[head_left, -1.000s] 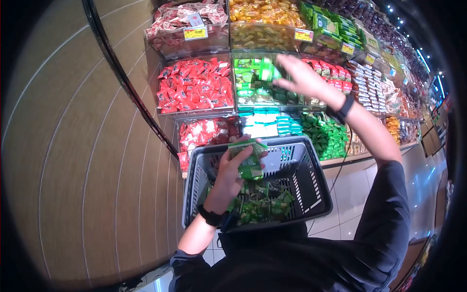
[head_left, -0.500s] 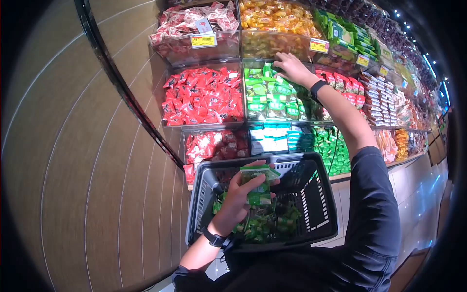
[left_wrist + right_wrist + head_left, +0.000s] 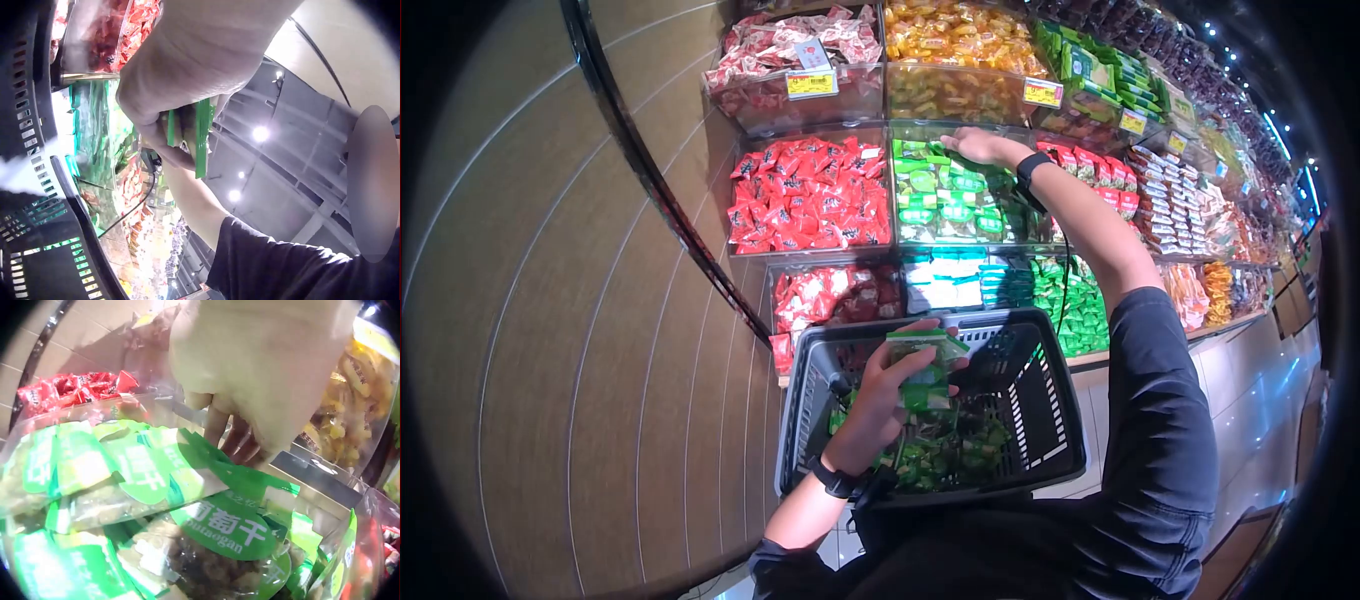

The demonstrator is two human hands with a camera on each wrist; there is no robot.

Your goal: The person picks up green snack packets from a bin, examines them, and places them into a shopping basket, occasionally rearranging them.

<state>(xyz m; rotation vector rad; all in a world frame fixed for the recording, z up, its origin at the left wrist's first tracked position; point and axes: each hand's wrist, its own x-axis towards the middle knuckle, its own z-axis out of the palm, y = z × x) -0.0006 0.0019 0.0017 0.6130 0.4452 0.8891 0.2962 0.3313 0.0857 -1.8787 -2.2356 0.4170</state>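
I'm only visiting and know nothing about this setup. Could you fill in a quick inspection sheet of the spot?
Surface: tiered clear-fronted bins with a dark basket below them.
Job's things: green bin packets in one bin; more green packets in the basket.
Clutter: red packets and orange-wrapped pieces in neighbouring bins.
Hands: left hand holds green-topped packaging above the basket; right hand is at the green bin packets, its grip unclear.
Cables: one thin dark cable near the right wrist.
Surroundings: brown panelled wall at left, tiled floor at right.
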